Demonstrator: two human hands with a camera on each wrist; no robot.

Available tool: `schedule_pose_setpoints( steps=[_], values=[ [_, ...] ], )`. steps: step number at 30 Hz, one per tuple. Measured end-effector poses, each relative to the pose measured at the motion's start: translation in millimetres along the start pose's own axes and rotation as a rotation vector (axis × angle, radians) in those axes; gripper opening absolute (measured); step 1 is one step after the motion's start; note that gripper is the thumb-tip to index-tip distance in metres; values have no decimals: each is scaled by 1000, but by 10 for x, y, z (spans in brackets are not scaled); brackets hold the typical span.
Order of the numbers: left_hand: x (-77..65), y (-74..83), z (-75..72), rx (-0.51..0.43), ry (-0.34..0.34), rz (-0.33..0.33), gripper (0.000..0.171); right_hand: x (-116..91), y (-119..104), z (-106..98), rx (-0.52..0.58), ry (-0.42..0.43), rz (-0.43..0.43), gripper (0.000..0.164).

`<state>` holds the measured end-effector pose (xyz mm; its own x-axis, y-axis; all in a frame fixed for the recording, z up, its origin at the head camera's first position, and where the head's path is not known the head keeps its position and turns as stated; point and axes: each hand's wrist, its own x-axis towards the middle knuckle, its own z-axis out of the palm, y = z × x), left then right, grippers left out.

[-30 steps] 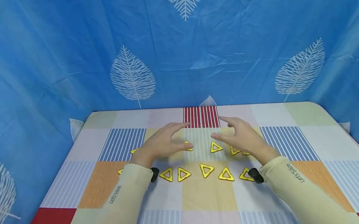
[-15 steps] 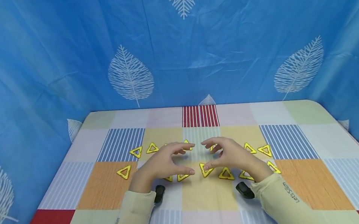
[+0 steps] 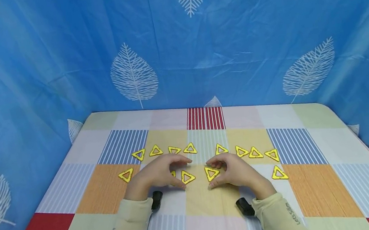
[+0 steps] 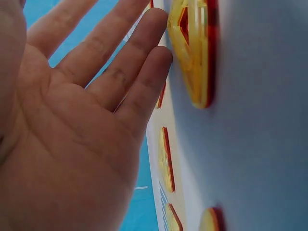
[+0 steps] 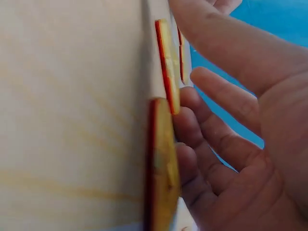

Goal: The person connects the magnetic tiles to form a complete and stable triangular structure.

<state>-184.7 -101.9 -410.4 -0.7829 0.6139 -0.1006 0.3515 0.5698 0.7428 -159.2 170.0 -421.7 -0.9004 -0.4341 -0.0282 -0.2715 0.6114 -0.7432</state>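
Several yellow triangular frames, hollow in the middle and red underneath in the wrist views, lie flat on a patchwork tablecloth [image 3: 213,200]. My left hand [image 3: 158,172] is low over the front row, palm inward, next to one triangle [image 3: 187,176]. In the left wrist view its fingers [image 4: 115,72] reach toward a close triangle [image 4: 195,57], holding nothing. My right hand [image 3: 233,170] curves around another triangle [image 3: 212,173], thumb on the near side and fingers on the far side, without visibly pinching it. Its fingers [image 5: 211,130] bend beside triangles [image 5: 163,163] in the right wrist view. Both hands cover some triangles.
A back row holds more triangles [image 3: 155,150] on the left and others [image 3: 255,152] on the right. Single ones lie at the far left [image 3: 126,175] and right [image 3: 279,173]. A blue curtain [image 3: 224,47] with white leaves hangs behind and beside the table.
Both hands have come down and nearer to the person, from above the back row to the front row of triangles. The right fingers have bent further. The uncovered triangles lie where they were.
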Motion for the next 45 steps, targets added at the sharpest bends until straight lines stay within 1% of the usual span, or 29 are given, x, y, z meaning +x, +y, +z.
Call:
schedule_pose_setpoints(
  steps=[4,7,10,16,19,23,26,30,35,37,39,42,45],
  values=[
    [-6,0,9,11,-1,1,66,-33,34,19,4,25,-2,59],
    [-7,-14,10,20,14,2,62,-29,36,12,9,30,-1,58],
    [-11,-31,3,7,22,1,57,-16,37,7,12,29,6,58],
    [-10,-30,19,19,1,14,46,-30,56,25,-14,22,-4,55],
    [-12,-21,33,32,-2,7,43,-37,54,30,-34,22,-22,53],
    [-9,-1,38,37,-9,0,40,-53,55,12,-26,20,-12,50],
    [-4,3,38,34,-15,20,39,-65,71,-11,-11,18,2,46],
    [22,9,57,46,-25,69,39,-69,98,-35,-7,18,5,43],
    [71,60,128,57,-56,84,42,-85,128,-42,-6,20,-1,44],
    [94,85,157,62,-78,103,43,-88,138,-45,-2,28,-7,46],
    [119,109,182,66,-98,135,43,-90,146,-50,9,42,-12,47],
    [145,134,209,85,-114,176,43,-97,143,-64,32,63,-15,50],
    [154,141,226,93,-116,187,43,-105,136,-79,69,73,-24,50]
  ],
)
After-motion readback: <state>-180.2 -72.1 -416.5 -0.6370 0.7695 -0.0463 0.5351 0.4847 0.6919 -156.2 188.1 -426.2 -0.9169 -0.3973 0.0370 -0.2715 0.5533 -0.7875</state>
